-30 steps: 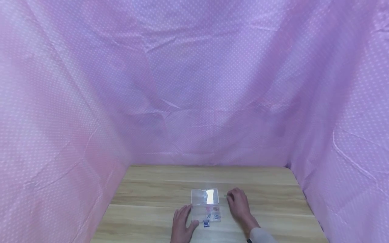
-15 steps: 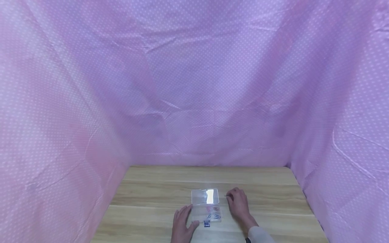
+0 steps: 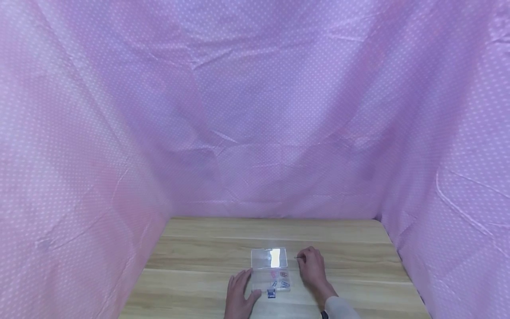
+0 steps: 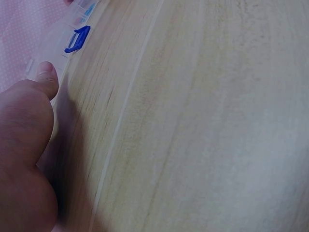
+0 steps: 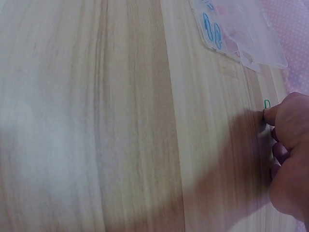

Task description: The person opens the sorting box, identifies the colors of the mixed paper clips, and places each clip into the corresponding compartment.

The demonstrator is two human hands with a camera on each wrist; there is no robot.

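Note:
A clear plastic box stands on the table with its lid swung back. Red, pink and blue paper clips lie in its compartments at the right. A blue latch hangs at the front edge, also seen in the left wrist view. My left hand holds the box's left end, thumb at the front edge and fingers toward the rear left corner. Right of the lid, my right hand pinches a green paper clip between thumb and forefinger, low over the table. Its fingers partly hide the clip.
The wood-grain table runs back to a pink dotted cloth, which rises behind and on both sides. A pale sleeve and a dark wristband show at the right wrist.
My right forearm has shifted very slightly left, while the fingers stay at the same spot with the green paper clip. The left hand and the box look still.

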